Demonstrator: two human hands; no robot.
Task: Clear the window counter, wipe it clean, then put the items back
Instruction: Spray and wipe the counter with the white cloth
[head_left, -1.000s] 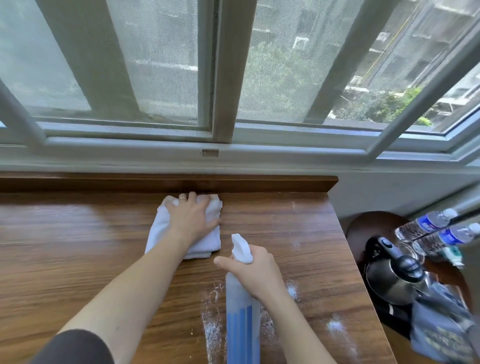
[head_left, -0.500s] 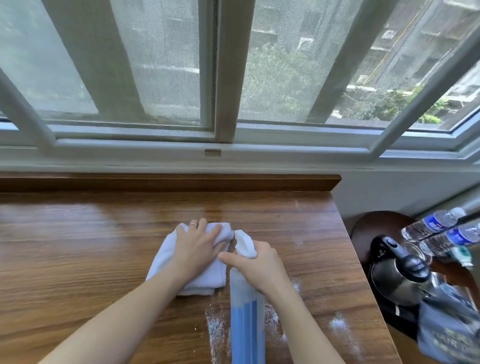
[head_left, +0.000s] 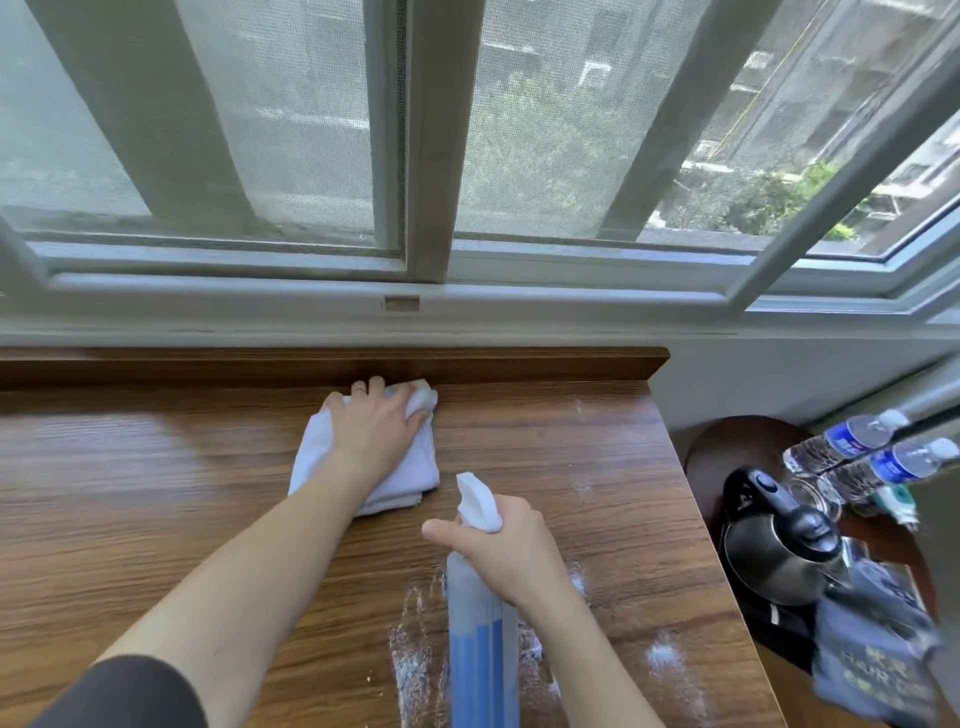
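Note:
My left hand (head_left: 371, 426) lies flat on a folded white cloth (head_left: 402, 475), pressing it onto the wooden counter (head_left: 156, 499) right up against the raised back ledge. My right hand (head_left: 506, 548) grips the neck of a blue spray bottle (head_left: 480, 639) with a white nozzle, held above the counter's near right part. White foam patches (head_left: 413, 654) lie on the wood around the bottle and toward the right edge.
Beyond the counter's right edge, a lower round dark table (head_left: 727, 447) carries a black and steel kettle (head_left: 779, 535), two water bottles (head_left: 852, 441), a glass and a blue-grey bag (head_left: 867, 665). The window frame (head_left: 421, 291) runs along the back.
My left hand has pushed the cloth away from me, from beside the spray bottle up to the back ledge. The right hand has stayed put with the bottle.

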